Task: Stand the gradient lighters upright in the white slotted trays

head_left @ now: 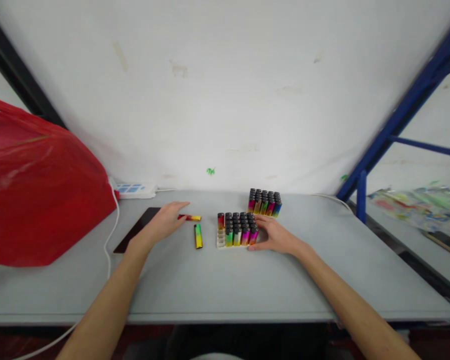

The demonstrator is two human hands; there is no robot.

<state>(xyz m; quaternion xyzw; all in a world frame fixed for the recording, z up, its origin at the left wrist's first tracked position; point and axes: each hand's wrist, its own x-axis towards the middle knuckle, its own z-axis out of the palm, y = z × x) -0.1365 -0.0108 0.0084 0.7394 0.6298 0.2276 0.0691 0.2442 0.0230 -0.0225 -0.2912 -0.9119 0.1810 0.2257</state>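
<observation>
My left hand [167, 220] is open, its fingers apart, at the near end of a red and yellow lighter [193, 218] that lies flat on the table. Whether the fingertips touch that lighter I cannot tell. Just in front lies a green and yellow lighter [198, 236]. My right hand [275, 235] grips the right side of a white lighter tray [221, 245], thumb at the front corner and fingers behind. Rows of upright black-topped lighters [237, 235] fill most of it; several slots in the left column are bare, with a red lighter [221, 221] at their back.
Behind the tray stands a second block of lighters [264, 202]. A dark flat tablet-like slab [140, 229] lies left of my left hand. Further left are a red plastic bag [48, 190], a white power strip [137, 190] and a white cable [108, 250]. A blue metal frame [362, 197] rises at right.
</observation>
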